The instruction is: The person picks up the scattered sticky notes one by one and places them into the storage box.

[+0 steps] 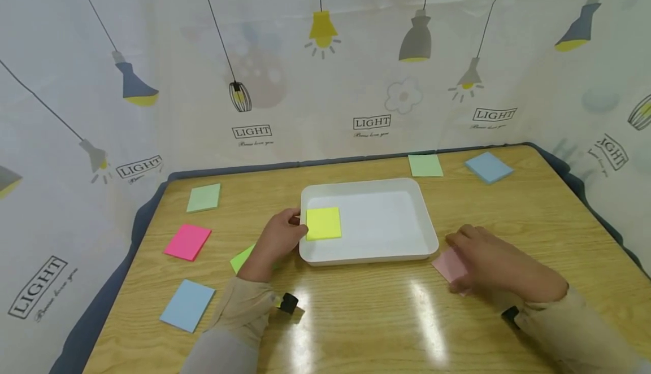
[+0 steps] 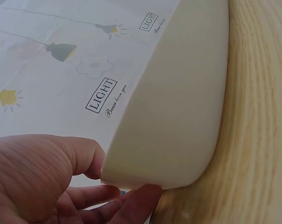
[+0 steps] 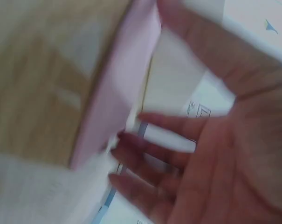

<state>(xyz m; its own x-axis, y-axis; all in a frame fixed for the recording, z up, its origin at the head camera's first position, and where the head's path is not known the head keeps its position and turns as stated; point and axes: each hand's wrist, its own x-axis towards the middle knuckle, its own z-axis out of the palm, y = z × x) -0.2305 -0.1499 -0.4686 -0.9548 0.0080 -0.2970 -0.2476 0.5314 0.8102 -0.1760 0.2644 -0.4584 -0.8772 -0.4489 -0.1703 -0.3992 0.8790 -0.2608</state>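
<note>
A white rectangular tray (image 1: 381, 218) stands mid-table with a yellow sticky note pad (image 1: 324, 223) inside at its left end. My left hand (image 1: 277, 241) grips the tray's left rim; in the left wrist view, thumb and fingers pinch the wall's end (image 2: 178, 102). To the right of the tray, my right hand (image 1: 490, 264) holds a pale pink sticky note pad (image 1: 448, 266) between thumb and fingers. The right wrist view is blurred, but the pink pad (image 3: 115, 88) shows tilted there, with the thumb at its upper corner and fingertips along its edge.
On the left lie a pale green pad (image 1: 204, 198), a bright pink pad (image 1: 187, 242) and a blue pad (image 1: 187, 305). A lime green pad (image 1: 241, 259) is partly behind my left wrist. Far right hold another pale green pad (image 1: 425, 165) and blue pad (image 1: 489, 168). Printed cloth borders the table.
</note>
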